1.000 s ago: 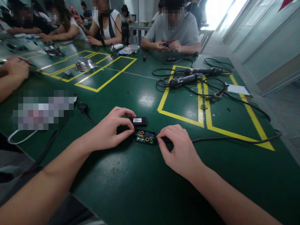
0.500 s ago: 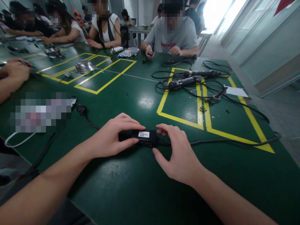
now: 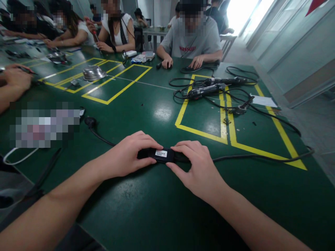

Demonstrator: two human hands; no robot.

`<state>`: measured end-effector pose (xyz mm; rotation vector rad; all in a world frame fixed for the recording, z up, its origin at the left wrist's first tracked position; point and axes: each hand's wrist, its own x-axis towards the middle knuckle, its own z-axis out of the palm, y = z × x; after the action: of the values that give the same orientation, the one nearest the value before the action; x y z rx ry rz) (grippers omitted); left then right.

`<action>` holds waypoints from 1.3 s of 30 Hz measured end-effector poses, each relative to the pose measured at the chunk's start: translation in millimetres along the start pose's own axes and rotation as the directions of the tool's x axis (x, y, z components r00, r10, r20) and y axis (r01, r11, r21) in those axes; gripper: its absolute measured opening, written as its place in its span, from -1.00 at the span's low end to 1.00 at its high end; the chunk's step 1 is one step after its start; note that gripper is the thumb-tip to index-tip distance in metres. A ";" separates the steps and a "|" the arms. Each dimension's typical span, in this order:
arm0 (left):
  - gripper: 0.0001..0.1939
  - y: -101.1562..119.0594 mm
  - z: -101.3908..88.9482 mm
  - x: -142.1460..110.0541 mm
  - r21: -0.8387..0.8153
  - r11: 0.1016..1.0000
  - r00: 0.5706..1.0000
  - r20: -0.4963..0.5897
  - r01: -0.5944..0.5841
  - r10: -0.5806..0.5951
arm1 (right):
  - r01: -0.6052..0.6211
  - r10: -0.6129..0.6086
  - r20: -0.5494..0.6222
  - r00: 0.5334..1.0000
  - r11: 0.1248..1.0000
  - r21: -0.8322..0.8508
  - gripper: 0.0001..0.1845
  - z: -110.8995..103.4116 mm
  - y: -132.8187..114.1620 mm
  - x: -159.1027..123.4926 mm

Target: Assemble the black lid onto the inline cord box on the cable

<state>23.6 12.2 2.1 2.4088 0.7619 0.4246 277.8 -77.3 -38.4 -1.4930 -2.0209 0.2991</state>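
Between my hands on the green table [image 3: 131, 198] lies a small black power adapter [image 3: 162, 155] with a white printed label facing up. My left hand [image 3: 133, 153] grips its left end between thumb and fingers. At the right end, my right hand [image 3: 193, 164] has thumb and fingertips on opposite sides of the casing. A black cable [image 3: 235, 157] runs from the adapter to the right, under my right hand. On the left, another cable leads to a black plug [image 3: 90, 122]; the part beneath my left hand is hidden.
Two dark cylindrical tools [image 3: 206, 91] with tangled cords lie at the right, near a white paper [image 3: 264, 100]. A metal bowl [image 3: 94, 73] stands at the back left. Across the table sits a person in a grey shirt [image 3: 193, 38]. Another person's hand [image 3: 17, 80] is at the left edge.
My right hand has closed onto the adapter's right end, where its fingers were apart before. The adapter sits slightly lower in view. Across the table, the co-worker's hands have lowered to the tabletop.
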 end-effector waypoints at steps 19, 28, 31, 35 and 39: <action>-0.76 -11.3 -1.7 3.1 0.172 0.977 0.981 -0.165 0.128 -0.100 | 0.047 -0.047 0.009 0.999 0.998 0.047 -0.90 0.3 -0.4 1.8; -0.90 -0.7 1.3 -1.1 0.144 0.985 0.994 0.040 0.099 -0.105 | 0.060 -0.059 -0.035 0.998 0.998 0.028 -0.91 2.2 -1.5 -0.8; -0.90 -1.6 1.5 0.2 0.141 0.980 0.988 0.056 0.138 -0.147 | 0.046 -0.045 -0.016 0.999 0.999 0.017 -0.91 1.8 -3.3 -1.3; -0.89 -2.3 0.9 0.5 0.123 0.982 0.987 0.056 0.145 -0.153 | 0.030 -0.030 0.011 0.999 0.999 -0.030 -0.91 1.8 -5.2 -2.8; -0.90 -3.1 0.7 -0.6 0.114 0.989 0.995 0.019 0.096 -0.099 | 0.057 -0.056 0.006 0.998 0.995 -0.078 -0.92 1.2 -4.8 -3.4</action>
<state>22.1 13.6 -0.4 2.4634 0.9103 0.3199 273.9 -81.9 -38.1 -1.4800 -2.0956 0.2026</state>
